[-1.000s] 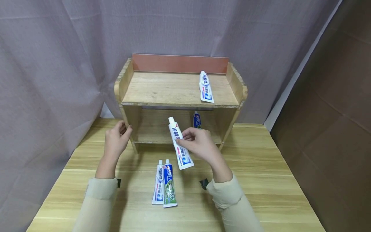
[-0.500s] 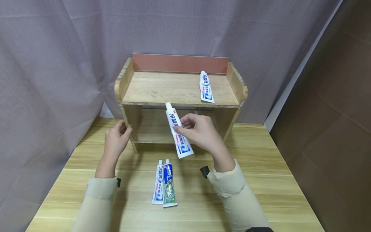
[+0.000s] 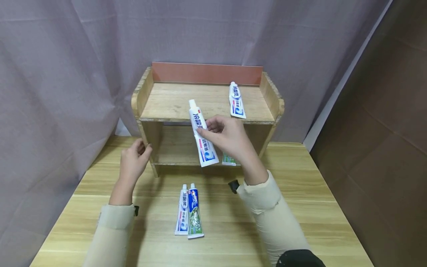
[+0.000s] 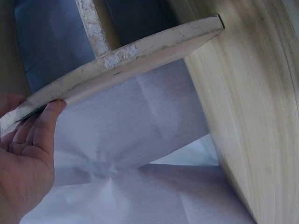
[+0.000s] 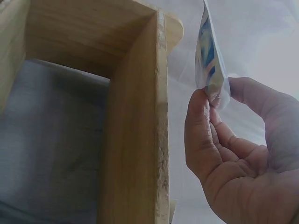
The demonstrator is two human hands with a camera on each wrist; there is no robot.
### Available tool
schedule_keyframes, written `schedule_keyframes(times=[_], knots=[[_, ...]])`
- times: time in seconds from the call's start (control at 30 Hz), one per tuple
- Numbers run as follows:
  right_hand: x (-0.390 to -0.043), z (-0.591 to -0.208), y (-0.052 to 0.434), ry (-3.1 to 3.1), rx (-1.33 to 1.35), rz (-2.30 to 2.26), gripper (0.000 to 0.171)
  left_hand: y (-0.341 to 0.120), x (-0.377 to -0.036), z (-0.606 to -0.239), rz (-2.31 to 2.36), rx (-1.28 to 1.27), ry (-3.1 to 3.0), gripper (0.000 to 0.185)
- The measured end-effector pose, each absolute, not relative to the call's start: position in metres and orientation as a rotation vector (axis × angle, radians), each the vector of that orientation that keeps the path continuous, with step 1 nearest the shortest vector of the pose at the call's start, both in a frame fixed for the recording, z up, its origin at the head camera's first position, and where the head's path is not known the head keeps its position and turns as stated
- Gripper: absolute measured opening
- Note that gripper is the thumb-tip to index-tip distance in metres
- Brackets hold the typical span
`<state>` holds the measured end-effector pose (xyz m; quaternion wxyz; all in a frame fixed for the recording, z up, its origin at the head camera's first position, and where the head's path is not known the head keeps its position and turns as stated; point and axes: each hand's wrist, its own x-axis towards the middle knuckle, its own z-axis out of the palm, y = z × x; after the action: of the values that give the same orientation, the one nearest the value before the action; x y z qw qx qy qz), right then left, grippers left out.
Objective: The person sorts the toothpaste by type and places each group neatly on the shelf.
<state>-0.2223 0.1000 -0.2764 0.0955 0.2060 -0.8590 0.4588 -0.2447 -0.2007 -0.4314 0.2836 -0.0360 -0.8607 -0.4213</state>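
Observation:
My right hand [image 3: 222, 134] pinches a white toothpaste tube [image 3: 201, 135] between thumb and fingers, cap up, in front of the top board's front edge of a small wooden shelf [image 3: 170, 102]. The right wrist view shows the thumb and fingers [image 5: 205, 116] pinching that tube [image 5: 209, 60] beside the shelf's side panel [image 5: 135, 140]. My left hand [image 3: 134, 160] holds the shelf's left side panel; its fingertips [image 4: 46, 121] lie on the panel's edge [image 4: 121, 56]. Another white tube [image 3: 236, 101] lies on the top board. A green-ended tube [image 3: 228, 159] on the lower board is partly hidden by my right hand.
Two tubes lie side by side on the wooden table [image 3: 300, 207] near me, a white one [image 3: 182, 210] and a blue-and-green one [image 3: 194, 211]. A grey curtain [image 3: 66, 74] hangs behind the shelf. A brown wall [image 3: 383, 111] is at the right.
My right hand has lifted the white tube from just above the table up to the level of the shelf's top board. The left hand has stayed on the shelf's side.

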Motion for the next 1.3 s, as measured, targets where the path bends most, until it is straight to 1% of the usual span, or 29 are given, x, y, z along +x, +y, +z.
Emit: schedule_keyframes(times=[0.17, 0.33, 0.57, 0.97, 1.3], knots=[[-0.232, -0.268, 0.097, -2.509, 0.629, 1.335, 0.025, -0.201, -0.244, -0.432, -1.121, -0.084, -2.295, 0.025], [-0.241, -0.256, 0.092, -2.517, 0.626, 1.278, 0.027, -0.201, -0.244, -0.432, -1.118, -0.098, -2.293, 0.025], [-0.259, -0.238, 0.087, -2.533, 0.579, 1.346, 0.027, -0.201, -0.244, -0.431, -1.127, -0.09, -2.301, 0.025], [-0.294, -0.211, 0.079, -2.634, 0.36, 1.519, 0.031, -0.201, -0.246, -0.431, -1.125, -0.107, -2.293, 0.022], [-0.318, -0.202, 0.078, -2.802, 0.192, 1.37, 0.031, -0.202, -0.245, -0.432, -1.117, -0.109, -2.297, 0.023]])
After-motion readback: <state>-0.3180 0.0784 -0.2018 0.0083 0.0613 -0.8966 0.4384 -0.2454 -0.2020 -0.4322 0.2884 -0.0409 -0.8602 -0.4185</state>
